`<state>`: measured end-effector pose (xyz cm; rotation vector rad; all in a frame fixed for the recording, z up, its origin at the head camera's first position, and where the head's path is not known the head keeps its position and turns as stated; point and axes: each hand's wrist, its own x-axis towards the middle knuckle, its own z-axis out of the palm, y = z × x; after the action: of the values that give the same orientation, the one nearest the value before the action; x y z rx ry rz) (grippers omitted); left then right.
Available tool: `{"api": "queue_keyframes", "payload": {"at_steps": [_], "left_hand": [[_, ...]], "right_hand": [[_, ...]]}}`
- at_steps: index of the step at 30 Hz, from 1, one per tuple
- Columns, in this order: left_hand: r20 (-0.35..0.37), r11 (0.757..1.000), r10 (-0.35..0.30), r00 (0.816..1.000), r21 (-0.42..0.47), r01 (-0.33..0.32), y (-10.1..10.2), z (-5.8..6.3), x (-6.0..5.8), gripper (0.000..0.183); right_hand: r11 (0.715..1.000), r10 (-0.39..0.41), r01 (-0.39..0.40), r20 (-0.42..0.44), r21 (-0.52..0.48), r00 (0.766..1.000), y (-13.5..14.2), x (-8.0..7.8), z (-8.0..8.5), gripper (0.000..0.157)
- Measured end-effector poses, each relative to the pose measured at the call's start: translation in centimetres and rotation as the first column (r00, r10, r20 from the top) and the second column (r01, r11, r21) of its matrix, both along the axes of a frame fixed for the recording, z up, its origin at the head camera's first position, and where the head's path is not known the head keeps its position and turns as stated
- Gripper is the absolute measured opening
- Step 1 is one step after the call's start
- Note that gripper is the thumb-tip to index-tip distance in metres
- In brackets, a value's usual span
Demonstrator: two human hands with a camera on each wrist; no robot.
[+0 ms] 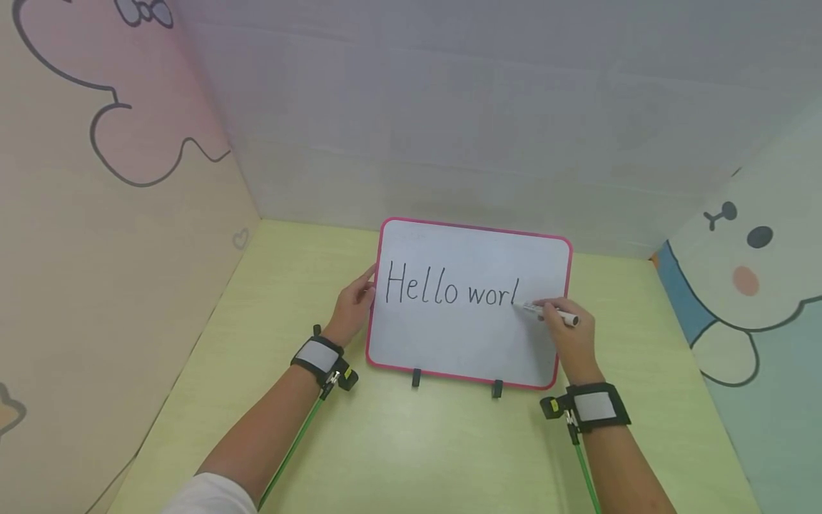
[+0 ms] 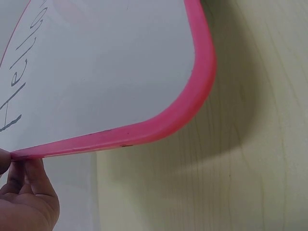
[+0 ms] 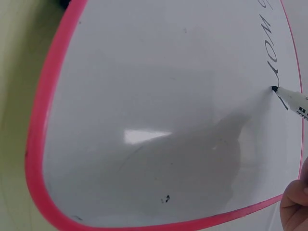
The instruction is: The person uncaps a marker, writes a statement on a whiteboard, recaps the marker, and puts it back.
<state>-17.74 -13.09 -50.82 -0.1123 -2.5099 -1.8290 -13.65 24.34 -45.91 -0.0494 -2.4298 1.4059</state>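
Observation:
A whiteboard [image 1: 462,343] with a pink rim stands tilted on the table and bears the black handwriting "Hello worl". My right hand [image 1: 573,330] grips a white marker [image 1: 557,314], its black tip touching the board at the foot of the "l". In the right wrist view the marker [image 3: 293,102] meets the surface at the end of that stroke. My left hand [image 1: 349,308] holds the board's left edge. The left wrist view has the thumb in front of the pink rim and the fingers of the left hand [image 2: 29,197] behind it.
Two black supports [image 1: 416,378] show under the board's lower edge. The pale yellow-green table [image 1: 411,442] spreads in front and to both sides. A light wall [image 1: 449,128] rises behind the board, with cartoon-printed walls [image 1: 115,285] at the left and right.

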Motion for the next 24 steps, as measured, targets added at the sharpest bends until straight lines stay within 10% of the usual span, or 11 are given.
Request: {"api": "queue_keyframes", "payload": {"at_steps": [24], "left_hand": [[0.008, 1.0, -0.001, 1.0, -0.011, 0.001, 0.04, 0.23, 0.09, 0.05]], "right_hand": [[0.999, -0.043, 0.042, 0.042, 0.034, 0.998, 0.03, 0.13, 0.01, 0.026]]}}
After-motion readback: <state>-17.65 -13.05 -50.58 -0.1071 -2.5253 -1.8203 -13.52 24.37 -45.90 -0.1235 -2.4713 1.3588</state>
